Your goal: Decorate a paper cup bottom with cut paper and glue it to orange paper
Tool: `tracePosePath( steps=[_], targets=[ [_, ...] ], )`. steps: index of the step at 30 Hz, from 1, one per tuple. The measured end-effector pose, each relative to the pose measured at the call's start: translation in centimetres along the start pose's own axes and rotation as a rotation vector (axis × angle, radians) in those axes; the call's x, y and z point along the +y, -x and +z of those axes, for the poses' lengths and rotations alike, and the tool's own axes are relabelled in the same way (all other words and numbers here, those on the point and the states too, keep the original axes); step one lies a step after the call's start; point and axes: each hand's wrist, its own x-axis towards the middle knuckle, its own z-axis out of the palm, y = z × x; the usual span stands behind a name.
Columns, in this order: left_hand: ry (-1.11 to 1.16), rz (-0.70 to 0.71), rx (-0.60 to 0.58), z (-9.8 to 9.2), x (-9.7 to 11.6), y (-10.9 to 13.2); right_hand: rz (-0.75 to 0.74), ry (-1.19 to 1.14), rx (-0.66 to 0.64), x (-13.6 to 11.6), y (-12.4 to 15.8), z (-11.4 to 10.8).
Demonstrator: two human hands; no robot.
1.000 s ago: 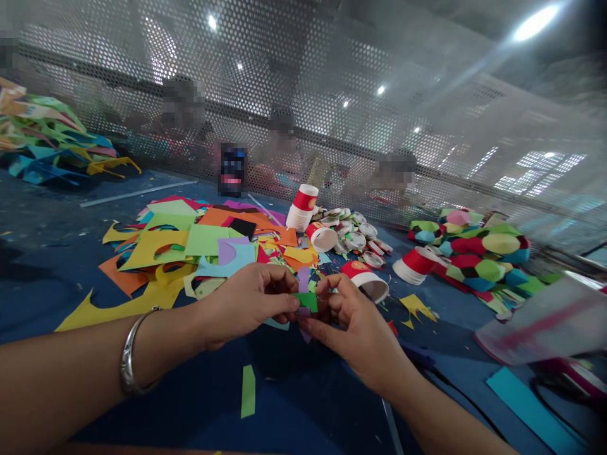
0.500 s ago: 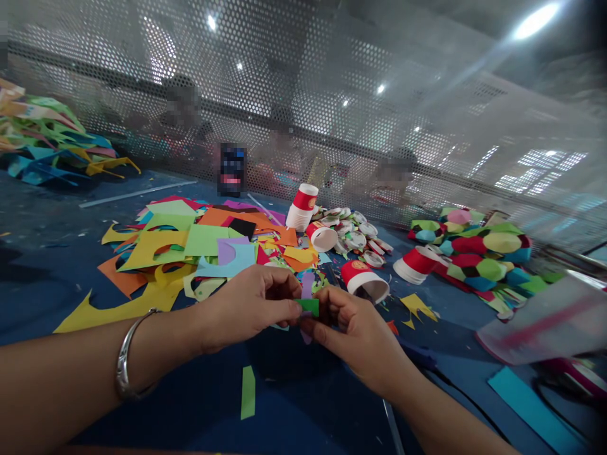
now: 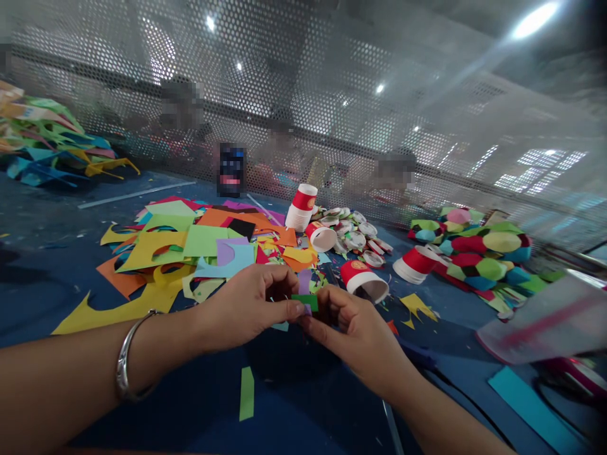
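Note:
Between my two hands is a small paper piece made of a green strip (image 3: 306,302) and a purple strip (image 3: 304,281) crossing it. The fingertips of my left hand (image 3: 265,300) pinch it from the left, with a silver bangle on that wrist. From the right, my right hand (image 3: 344,316) grips its other side between thumb and bent fingers. The purple strip's upper end stands up above the green one; its lower part is mostly hidden by my thumbs. A loose light green paper strip (image 3: 247,394) lies on the blue table below my hands.
Cut coloured paper sheets (image 3: 156,249) are heaped to the left. Red and white paper cups (image 3: 363,281) stand and lie ahead, beside a pile of white discs (image 3: 355,237). To the right are patchwork paper balls (image 3: 478,253), a clear pink-striped container (image 3: 545,316) and a blue strip (image 3: 535,407).
The lower end of the purple strip, which hung below the green one, is now folded up against it between my thumbs. Both hands have stayed in nearly the same place.

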Motion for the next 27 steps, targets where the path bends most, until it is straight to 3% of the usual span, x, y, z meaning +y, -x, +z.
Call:
tracePosePath(
  steps=[12,15,17,19,22,24,27],
  targets=[
    [0.125,-0.099,0.005,-0.8,1.0,-0.3,-0.021,-0.029,0.060,0.1,0.1,-0.2],
    [-0.034,-0.075,0.095,-3.0,1.4,-0.6,-0.030,0.003,0.107,0.1,0.1,-0.4],
    [-0.302,-0.020,0.155,-4.8,1.2,-0.9,-0.044,0.027,0.129,0.1,0.2,-0.5],
    [-0.574,-0.016,0.100,-6.3,0.7,-1.1,-0.057,0.043,0.134,0.1,0.2,-0.6],
    [-0.767,0.029,0.068,-7.1,-0.1,-1.2,-0.059,0.043,0.130,0.1,0.1,-0.6],
    [-0.742,0.050,0.047,-6.7,-0.2,-1.1,-0.054,0.042,0.132,0.1,0.1,-0.6],
    [-0.485,0.018,-0.027,-5.2,0.3,-0.9,-0.054,0.052,0.133,0.1,0.0,-0.4]
  ],
)
